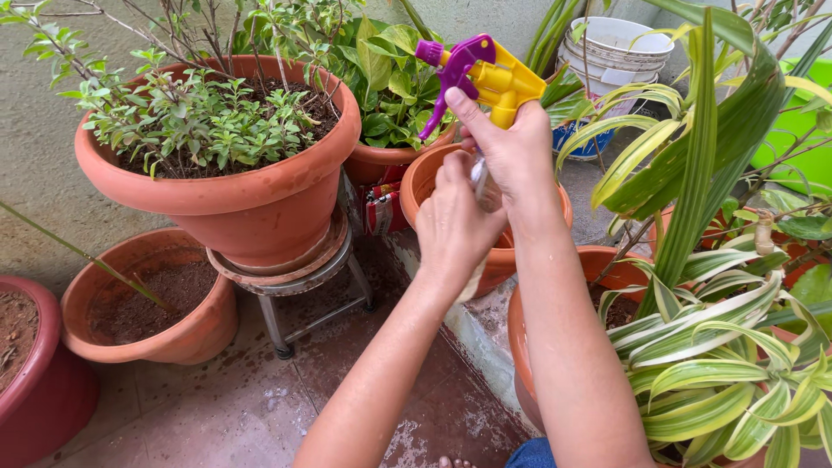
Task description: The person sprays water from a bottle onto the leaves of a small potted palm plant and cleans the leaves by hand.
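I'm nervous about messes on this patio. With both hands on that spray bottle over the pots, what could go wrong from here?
1. The right hand holds the yellow sprayer head, the left hand the clear bottle; if they separate, liquid may spill onto the tiled floor.
2. The nozzle points toward the big pot; an accidental squeeze could spray its plant.

My left hand (pixel 452 227) and right hand (pixel 511 152) cover most of the clear spray bottle (pixel 484 184), so I cannot tell how full it is, and its base is hidden behind my left wrist. The maroon pot (pixel 35 381) is cut off by the left edge. The striped-leaf plant (pixel 719 347) hides its own pot and runs off the right edge. The stacked white buckets (pixel 617 54) sit partly behind leaves. My toes at the bottom edge are barely visible.
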